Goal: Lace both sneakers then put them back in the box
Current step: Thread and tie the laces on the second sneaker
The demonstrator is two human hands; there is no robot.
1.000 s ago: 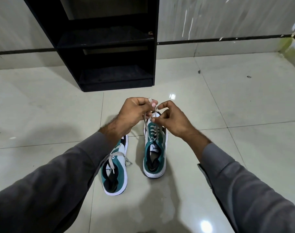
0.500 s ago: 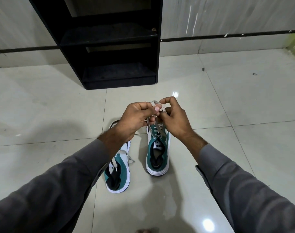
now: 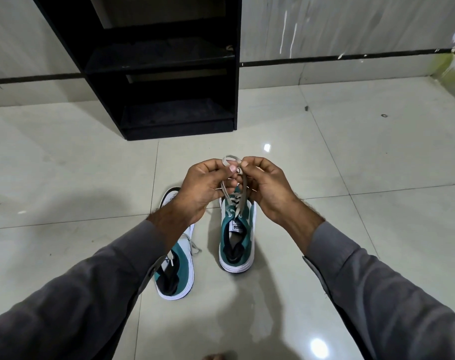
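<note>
Two teal-and-white sneakers stand side by side on the tiled floor, heels toward me. The right sneaker (image 3: 237, 240) has its grey lace (image 3: 230, 161) pulled up from the top eyelets. My left hand (image 3: 204, 187) and my right hand (image 3: 266, 185) are both pinched on that lace above the shoe's toe, with a small loop showing between the fingertips. The left sneaker (image 3: 175, 268) lies partly under my left forearm, its lace end (image 3: 194, 246) trailing loose. No shoe box is in view.
A black open shelf unit (image 3: 164, 71) stands against the wall ahead of the shoes. Glossy pale floor tiles (image 3: 351, 165) spread to both sides. A small dark ring (image 3: 384, 115) lies on the floor far right.
My hands have drawn closer together and a lace loop now shows above the fingertips. The view has shifted slightly; the sneakers have stayed where they were.
</note>
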